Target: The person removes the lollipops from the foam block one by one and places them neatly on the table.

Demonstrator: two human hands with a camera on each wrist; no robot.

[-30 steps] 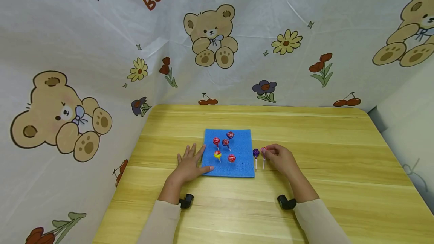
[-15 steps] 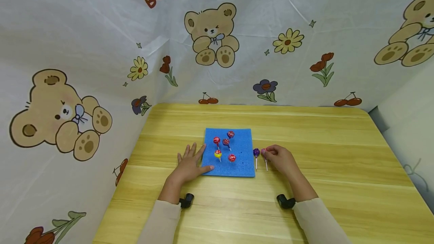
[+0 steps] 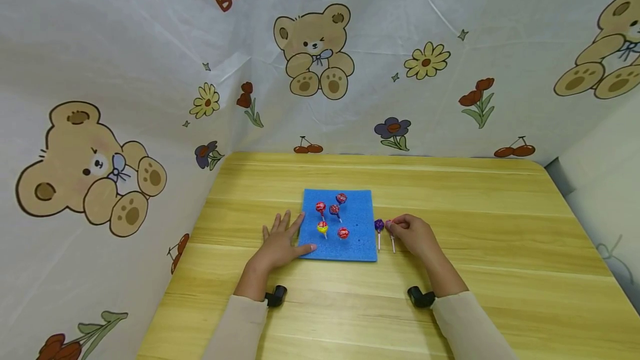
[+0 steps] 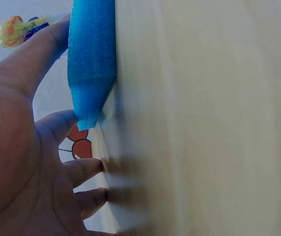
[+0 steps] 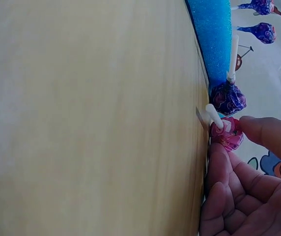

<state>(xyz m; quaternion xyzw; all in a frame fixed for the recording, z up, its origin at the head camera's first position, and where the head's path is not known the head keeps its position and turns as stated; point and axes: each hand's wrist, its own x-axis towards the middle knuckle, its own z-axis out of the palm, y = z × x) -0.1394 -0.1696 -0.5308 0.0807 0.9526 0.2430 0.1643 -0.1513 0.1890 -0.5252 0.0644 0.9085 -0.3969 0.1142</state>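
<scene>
My right hand (image 3: 414, 233) pinches the wrapped head of a pink lollipop (image 5: 227, 133) between thumb and fingers, just right of the blue foam block (image 3: 360, 249). Its white stick points toward me in the head view. Beside it, along the foam's right edge, lies a purple lollipop (image 3: 379, 225). My left hand (image 3: 276, 246) spreads its fingers at the foam's left side, the thumb on top and the other fingers reaching down to the table. Several lollipops stand in the foam, among them a yellow one (image 3: 322, 228) and a red one (image 3: 343, 233).
The foam lies on a wooden table (image 3: 475, 215). Behind and to the left hangs a white cloth (image 3: 370, 26) printed with bears and flowers. Small holes show in the foam's right part. Each wrist carries a black camera (image 3: 421, 297).
The pink lollipop's stick has swung slightly to the right in my right hand's pinch. My left hand stays on the foam. The head view has shifted a little.
</scene>
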